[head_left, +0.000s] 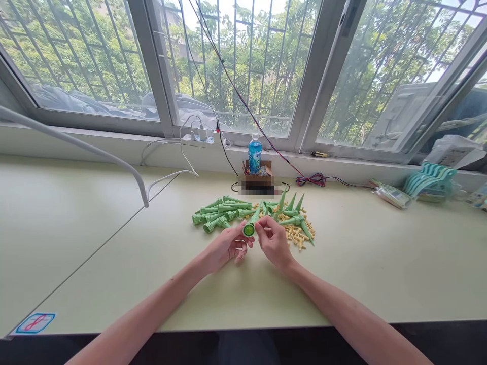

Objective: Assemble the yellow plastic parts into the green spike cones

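And here's the left hand point(224, 248), pinching a green spike point(248, 230), its round open end facing the person and its point away. Right up against that rim, the right hand point(276, 242), fingertips drawn together; whether they nip the edge or some tiny part, can't tell! It looks like close fingertip work at the open end. The next move seems to call for a firm hold from the left and a light, precise touch from the right. Out beyond the left hand, a pile of green spikes point(216, 210); just past the right, little yellow pegs point(299, 235) scattered over the tabletop point(353, 243), more spikes among them.
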`<act>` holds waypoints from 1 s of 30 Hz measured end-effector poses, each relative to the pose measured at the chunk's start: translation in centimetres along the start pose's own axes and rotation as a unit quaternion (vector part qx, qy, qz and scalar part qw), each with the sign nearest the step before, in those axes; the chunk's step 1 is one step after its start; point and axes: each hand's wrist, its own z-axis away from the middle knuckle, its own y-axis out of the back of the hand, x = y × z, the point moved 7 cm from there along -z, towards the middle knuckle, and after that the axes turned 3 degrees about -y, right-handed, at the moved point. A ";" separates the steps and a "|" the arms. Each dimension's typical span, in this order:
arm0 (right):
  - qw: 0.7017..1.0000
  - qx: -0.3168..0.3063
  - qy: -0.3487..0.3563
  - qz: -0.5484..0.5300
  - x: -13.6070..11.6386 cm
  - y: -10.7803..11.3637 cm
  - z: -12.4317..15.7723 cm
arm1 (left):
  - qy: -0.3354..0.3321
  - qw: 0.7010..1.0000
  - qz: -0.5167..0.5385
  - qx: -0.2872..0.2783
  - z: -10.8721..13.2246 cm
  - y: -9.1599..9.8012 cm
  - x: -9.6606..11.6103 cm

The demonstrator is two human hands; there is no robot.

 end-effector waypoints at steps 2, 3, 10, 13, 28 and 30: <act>1.000 -0.006 -0.004 -0.012 -0.1 0.0 0.0 | -0.009 1.000 0.009 -0.014 0.1 -0.1 0.1; 1.000 -0.009 -0.007 -0.019 -0.1 0.0 0.0 | -0.013 1.000 0.010 -0.022 0.1 -0.2 0.2; 0.998 -0.025 -0.032 -0.047 0.8 0.0 -0.2 | -0.054 0.995 -0.066 -0.051 0.5 -0.1 0.7; 0.998 -0.024 -0.047 -0.046 1.1 0.0 -0.2 | -0.101 0.982 -0.154 -0.038 0.7 -0.1 1.5; 0.993 -0.008 -0.111 -0.035 1.1 0.2 -0.4 | -0.355 0.800 -0.481 0.056 1.8 -0.8 3.4; 0.992 -0.007 -0.122 -0.044 1.2 0.2 -0.4 | -0.371 0.780 -0.499 0.065 2.0 -0.9 3.5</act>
